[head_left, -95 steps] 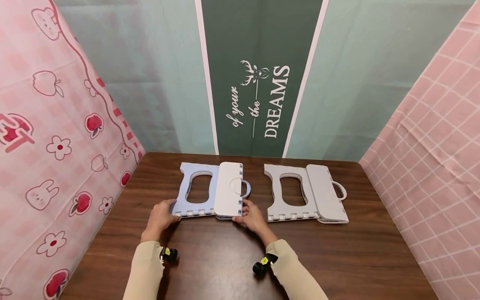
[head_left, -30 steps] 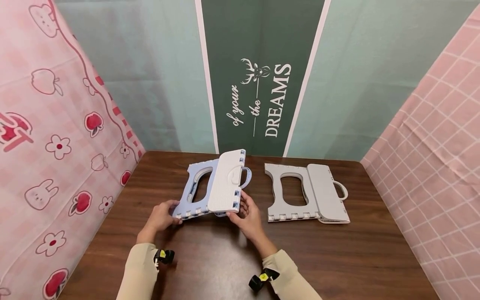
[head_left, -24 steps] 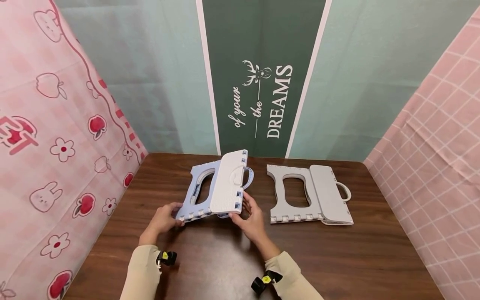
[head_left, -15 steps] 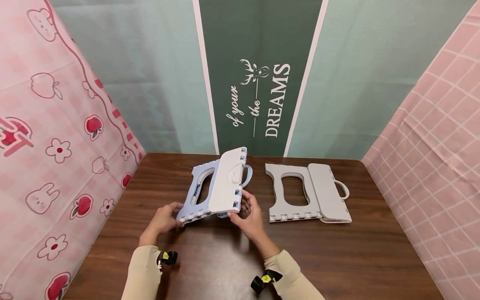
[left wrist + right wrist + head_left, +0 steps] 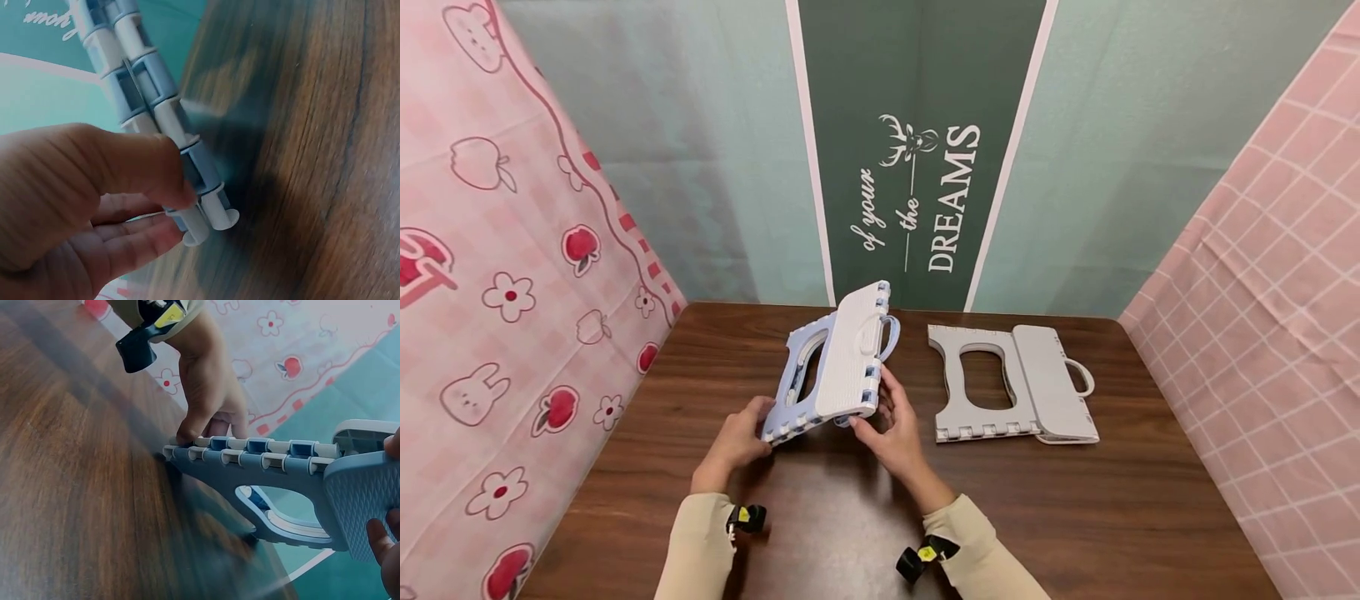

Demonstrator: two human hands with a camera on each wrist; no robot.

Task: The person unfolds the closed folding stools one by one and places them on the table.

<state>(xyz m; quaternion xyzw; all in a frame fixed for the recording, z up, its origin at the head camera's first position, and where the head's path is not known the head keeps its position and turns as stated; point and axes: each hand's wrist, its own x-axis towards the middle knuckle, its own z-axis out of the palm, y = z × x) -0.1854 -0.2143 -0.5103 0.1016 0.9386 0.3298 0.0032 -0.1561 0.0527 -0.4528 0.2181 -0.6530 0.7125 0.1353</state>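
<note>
A folded blue-and-white folding stool (image 5: 855, 358) is tilted above the table, its handle end raised to the right and its leg end low at the left. My left hand (image 5: 739, 442) grips the near corner of the leg end; in the left wrist view its thumb (image 5: 156, 169) presses on the hinged edge. My right hand (image 5: 893, 429) holds the near corner of the seat end, below the blue loop handle (image 5: 891, 337). In the right wrist view the low corner is close to the tabletop, and fingertips (image 5: 379, 540) of my right hand lie against the textured blue panel.
A second folding stool (image 5: 1051, 383), light grey and folded, lies flat on the wooden table (image 5: 1075, 517) to the right, its loop handle facing right. Behind the table hangs a green cloth (image 5: 925, 83). Pink patterned cloths (image 5: 512, 358) flank both sides.
The blue-and-white stool lay flat earlier; its handle end has risen and the tilt has grown steeper. Both hands have stayed on it, the right one moving up. The grey stool has not moved.
</note>
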